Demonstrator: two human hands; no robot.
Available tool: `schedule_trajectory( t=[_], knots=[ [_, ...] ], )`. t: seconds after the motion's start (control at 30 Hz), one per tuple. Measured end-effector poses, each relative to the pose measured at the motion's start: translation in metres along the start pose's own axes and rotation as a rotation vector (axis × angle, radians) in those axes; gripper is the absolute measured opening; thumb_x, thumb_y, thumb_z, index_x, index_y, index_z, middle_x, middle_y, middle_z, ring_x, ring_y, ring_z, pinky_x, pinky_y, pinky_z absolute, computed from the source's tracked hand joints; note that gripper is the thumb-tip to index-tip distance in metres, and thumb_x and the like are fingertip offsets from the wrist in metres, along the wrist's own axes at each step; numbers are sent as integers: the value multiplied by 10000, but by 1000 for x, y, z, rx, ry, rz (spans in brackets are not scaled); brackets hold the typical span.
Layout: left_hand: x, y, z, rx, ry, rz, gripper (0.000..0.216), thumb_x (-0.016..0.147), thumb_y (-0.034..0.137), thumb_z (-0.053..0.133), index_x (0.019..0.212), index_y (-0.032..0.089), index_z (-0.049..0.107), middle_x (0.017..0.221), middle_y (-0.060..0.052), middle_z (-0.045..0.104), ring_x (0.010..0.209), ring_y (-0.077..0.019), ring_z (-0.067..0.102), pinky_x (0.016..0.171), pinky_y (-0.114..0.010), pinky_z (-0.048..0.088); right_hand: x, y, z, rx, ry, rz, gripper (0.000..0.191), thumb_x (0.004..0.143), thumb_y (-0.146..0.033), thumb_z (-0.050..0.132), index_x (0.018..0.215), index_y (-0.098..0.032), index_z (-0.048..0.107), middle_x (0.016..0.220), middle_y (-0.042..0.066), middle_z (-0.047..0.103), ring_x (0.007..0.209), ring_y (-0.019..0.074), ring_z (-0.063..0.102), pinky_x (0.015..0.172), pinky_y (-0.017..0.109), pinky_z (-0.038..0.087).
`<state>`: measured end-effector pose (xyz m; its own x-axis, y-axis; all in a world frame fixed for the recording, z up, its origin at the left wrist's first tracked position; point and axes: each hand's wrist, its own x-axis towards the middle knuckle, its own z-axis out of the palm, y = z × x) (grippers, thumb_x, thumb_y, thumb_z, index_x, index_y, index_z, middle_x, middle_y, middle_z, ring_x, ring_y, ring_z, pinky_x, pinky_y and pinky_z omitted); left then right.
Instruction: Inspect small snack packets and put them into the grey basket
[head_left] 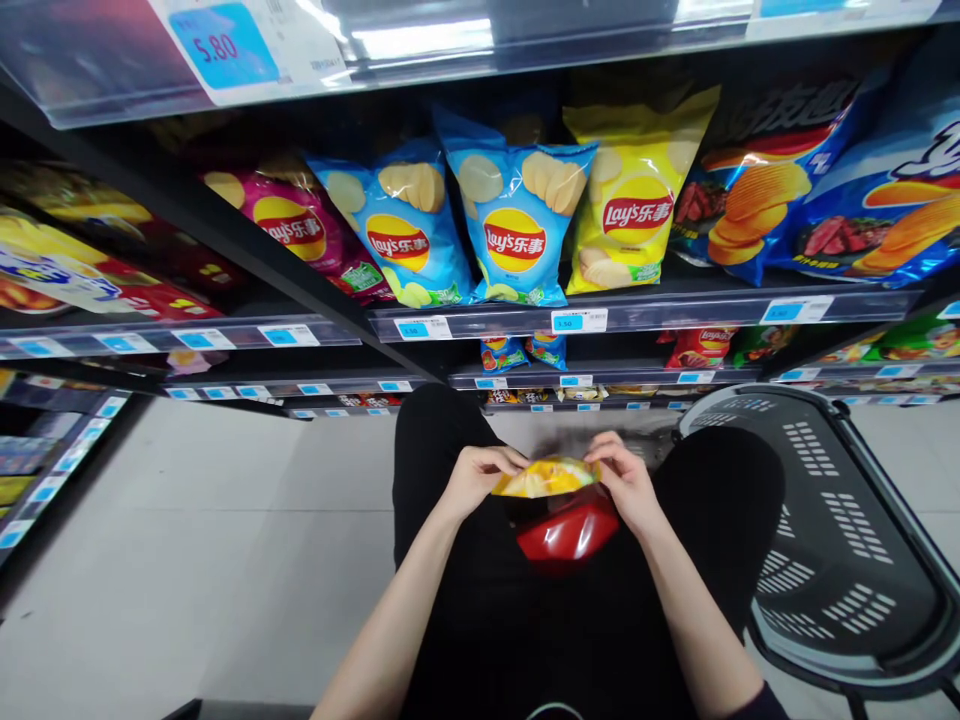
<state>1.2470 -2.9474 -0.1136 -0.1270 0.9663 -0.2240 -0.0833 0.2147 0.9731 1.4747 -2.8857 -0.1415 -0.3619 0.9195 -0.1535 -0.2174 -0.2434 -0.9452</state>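
Note:
Over my lap, my left hand (pixel 484 474) pinches the left end of a yellow snack bag (pixel 546 478). The fingers of my right hand (pixel 626 478) are closed on its other end. A shiny red packet surface (pixel 570 530) shows just below the yellow part; I cannot tell whether it belongs to the same bag. The print on the yellow bag is too blurred to read.
Ahead, a shelf edge (pixel 660 313) with price tags bears blue chip bags (pixel 514 220), a yellow chip bag (pixel 634 200) and a magenta one (pixel 292 225). A dark shopping basket (pixel 814 530) stands by my right leg. Overhead juts a higher shelf edge (pixel 525 50).

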Motion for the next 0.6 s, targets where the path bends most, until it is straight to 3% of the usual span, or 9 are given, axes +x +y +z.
schedule_trajectory(
  t=[0.07,0.13,0.23,0.33,0.47,0.6],
  knots=[
    [1,0,0,43,76,75,120,600,256,792,505,215,730,889,-91,764,964,-288,648,910,-425,479,0,-3,-1,-189,38,-128,62,725,-282,715,716,-226,739,802,21,552,781,171,509,734,304,430],
    [2,1,1,94,182,139,99,639,209,758,543,231,747,1054,-81,732,1045,-275,607,968,-421,433,-2,-7,0,-361,33,-225,117,793,-261,638,759,-240,748,731,19,577,715,171,524,721,322,442],
    [0,2,2,63,289,170,109,670,191,722,570,220,752,1091,-87,715,978,-267,634,840,-384,504,-7,-14,5,-399,-43,-238,169,845,-260,572,849,-238,739,769,34,674,736,187,603,727,324,470],
    [-3,6,1,-96,263,142,101,695,207,689,633,198,769,1063,-102,723,1000,-283,645,778,-346,537,-13,-22,11,-327,-83,-199,207,869,-303,538,894,-215,724,870,56,709,781,190,642,705,295,489],
    [-5,17,4,-151,223,43,144,707,260,705,802,188,785,1021,-108,736,900,-256,679,692,-302,579,-21,-34,19,-232,64,-75,113,765,-292,664,744,-183,686,695,24,680,592,148,602,560,246,468],
    [5,38,30,-14,265,-7,505,556,123,829,1034,252,727,1331,-51,586,720,-117,673,692,-215,597,-36,-48,14,-232,257,-61,101,754,-203,654,852,-190,675,607,-31,597,483,99,511,457,200,398]
  ],
)
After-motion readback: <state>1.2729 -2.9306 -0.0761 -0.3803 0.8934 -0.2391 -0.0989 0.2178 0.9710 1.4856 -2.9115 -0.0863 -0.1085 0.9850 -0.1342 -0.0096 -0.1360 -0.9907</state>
